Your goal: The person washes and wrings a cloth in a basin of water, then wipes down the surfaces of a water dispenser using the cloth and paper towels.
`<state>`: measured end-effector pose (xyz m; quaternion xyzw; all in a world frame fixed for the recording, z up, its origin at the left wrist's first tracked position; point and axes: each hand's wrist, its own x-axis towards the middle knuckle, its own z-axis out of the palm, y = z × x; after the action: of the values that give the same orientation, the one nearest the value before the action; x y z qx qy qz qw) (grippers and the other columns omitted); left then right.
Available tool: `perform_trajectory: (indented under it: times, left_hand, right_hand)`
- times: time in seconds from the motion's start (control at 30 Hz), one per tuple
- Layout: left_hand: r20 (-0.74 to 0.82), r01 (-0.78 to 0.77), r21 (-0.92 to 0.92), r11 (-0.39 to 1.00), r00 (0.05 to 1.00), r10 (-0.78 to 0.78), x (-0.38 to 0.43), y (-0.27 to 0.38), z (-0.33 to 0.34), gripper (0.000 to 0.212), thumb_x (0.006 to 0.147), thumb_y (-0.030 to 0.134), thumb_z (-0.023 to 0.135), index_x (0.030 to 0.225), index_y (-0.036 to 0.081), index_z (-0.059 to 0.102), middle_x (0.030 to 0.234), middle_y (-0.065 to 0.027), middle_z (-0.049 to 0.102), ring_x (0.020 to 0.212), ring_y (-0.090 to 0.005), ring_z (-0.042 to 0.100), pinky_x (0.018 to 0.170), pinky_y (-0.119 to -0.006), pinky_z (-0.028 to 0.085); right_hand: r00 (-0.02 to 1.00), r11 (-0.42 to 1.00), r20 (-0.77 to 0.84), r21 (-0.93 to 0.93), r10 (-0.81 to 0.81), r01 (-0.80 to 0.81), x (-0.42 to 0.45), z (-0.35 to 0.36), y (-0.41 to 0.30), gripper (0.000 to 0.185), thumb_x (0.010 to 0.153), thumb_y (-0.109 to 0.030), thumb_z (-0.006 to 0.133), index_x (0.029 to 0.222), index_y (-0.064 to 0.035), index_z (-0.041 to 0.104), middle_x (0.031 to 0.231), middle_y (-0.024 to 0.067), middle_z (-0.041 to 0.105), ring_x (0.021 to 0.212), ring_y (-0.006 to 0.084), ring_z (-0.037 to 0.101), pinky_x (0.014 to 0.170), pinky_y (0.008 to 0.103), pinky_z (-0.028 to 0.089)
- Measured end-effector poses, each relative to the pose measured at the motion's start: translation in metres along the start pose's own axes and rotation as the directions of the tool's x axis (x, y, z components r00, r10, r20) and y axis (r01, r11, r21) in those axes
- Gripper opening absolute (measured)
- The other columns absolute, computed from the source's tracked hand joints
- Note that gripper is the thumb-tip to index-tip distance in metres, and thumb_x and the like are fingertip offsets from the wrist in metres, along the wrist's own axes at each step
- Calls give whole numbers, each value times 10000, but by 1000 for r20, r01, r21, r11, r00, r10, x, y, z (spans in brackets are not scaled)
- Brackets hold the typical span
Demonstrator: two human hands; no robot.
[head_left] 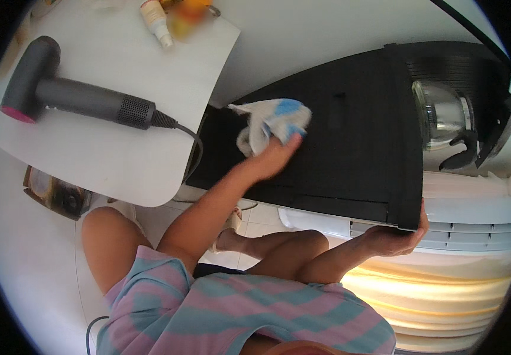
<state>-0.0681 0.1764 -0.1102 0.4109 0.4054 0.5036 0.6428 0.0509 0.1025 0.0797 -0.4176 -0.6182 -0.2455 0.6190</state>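
Note:
My left hand (275, 157) is on a crumpled white-and-blue cloth (277, 117), pressed against the broad face of a black panelled piece of furniture (348, 133). Part of the cloth is bunched beyond my fingers, and the hand is slightly blurred. My right hand (397, 242) grips the near right corner of the same black furniture from below, its fingers wrapped around the edge. Some of those fingers are hidden behind the corner.
A grey hair dryer (91, 100) lies on a white table (149, 168), its cord trailing over the edge. A bottle (155, 22) lies at the back. Past the black furniture is a glass pot (444, 115) with a black handle. A box (58, 191) sits under the table; a vented white appliance (473, 233) stands right.

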Motion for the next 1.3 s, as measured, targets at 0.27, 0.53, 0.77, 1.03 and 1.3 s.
perform_trajectory:
  times: [0.27,0.53,0.77,1.03,1.3]
  left_hand:
    - [-345,369,-99,924,858,-380,55,-266,-83,779,873,610,268,1403,50,155,1465,-152,111,1355,-287,93,1090,-370,96]
    - [-78,47,-52,998,996,-51,72,-45,-31,762,877,588,289,1372,13,226,1392,-190,273,1296,-306,256,1063,-388,203]
    - [1,-295,73,953,955,295,142,-65,-56,561,894,383,390,1298,-4,346,1319,-177,381,1231,-280,347,1029,-339,263]
    - [-320,317,-130,939,883,-342,147,-243,-94,877,828,659,332,1404,28,133,1462,-126,129,1337,-246,164,1081,-327,125]
    - [-252,377,-107,920,885,-392,41,-220,-64,838,851,640,298,1379,-5,204,1442,-160,190,1340,-270,161,1078,-325,138]
  right_hand:
    - [1000,996,-3,-88,-16,16,-2,5,0,525,862,-336,253,906,64,591,903,182,607,858,261,592,792,347,495]
    - [986,954,36,-247,-165,169,-8,-23,17,644,876,-482,203,990,36,570,950,184,597,934,280,583,843,391,468]
    - [980,954,49,-223,-195,201,-11,-21,15,620,880,-460,216,993,36,571,952,185,599,926,281,586,832,387,475]
    - [975,954,60,-201,-213,221,-11,-21,13,594,884,-434,230,995,38,572,954,187,600,917,282,590,820,382,482]
    - [975,956,70,-193,-212,222,-10,-25,13,567,888,-409,244,997,39,574,956,188,602,908,282,594,808,377,489]
